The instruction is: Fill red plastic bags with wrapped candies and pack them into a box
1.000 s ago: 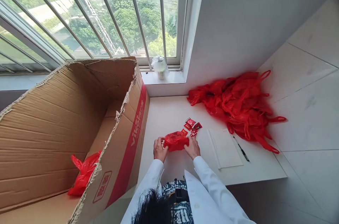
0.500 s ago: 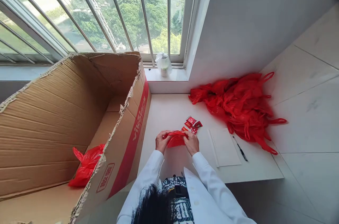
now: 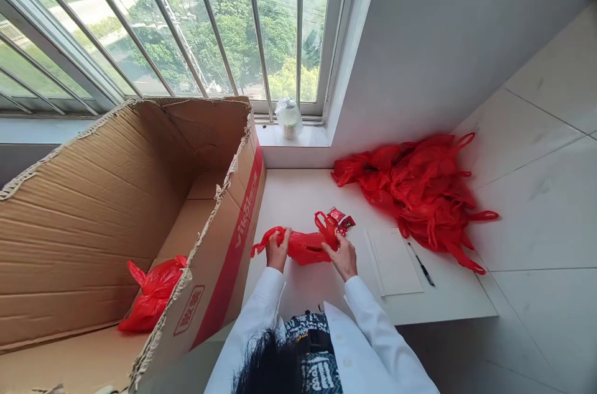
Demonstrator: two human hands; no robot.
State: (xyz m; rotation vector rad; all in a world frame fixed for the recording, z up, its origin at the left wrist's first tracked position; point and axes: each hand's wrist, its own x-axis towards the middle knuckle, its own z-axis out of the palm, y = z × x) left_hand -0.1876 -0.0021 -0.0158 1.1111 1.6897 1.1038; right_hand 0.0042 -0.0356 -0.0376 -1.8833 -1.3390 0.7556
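Note:
A red plastic bag (image 3: 305,247) stretches between my two hands above the white table. My left hand (image 3: 278,250) pinches its left part, and one handle sticks out to the left. At its right part, my right hand (image 3: 342,256) has its fingers closed on the bag, with a handle loop rising above them. Several small red packets (image 3: 339,218) lie just behind my right hand, partly covered by the bag.
At the left stands a large open cardboard box (image 3: 233,245) with a red bag (image 3: 156,291) inside. A heap of red bags (image 3: 420,186), white paper (image 3: 394,262) and a pen (image 3: 422,265) lie to the right. A wrapped cup (image 3: 289,119) is on the windowsill.
My hands have moved apart, and the red bag now spreads wider with its handles showing on both sides. The bag covers more of the small packets.

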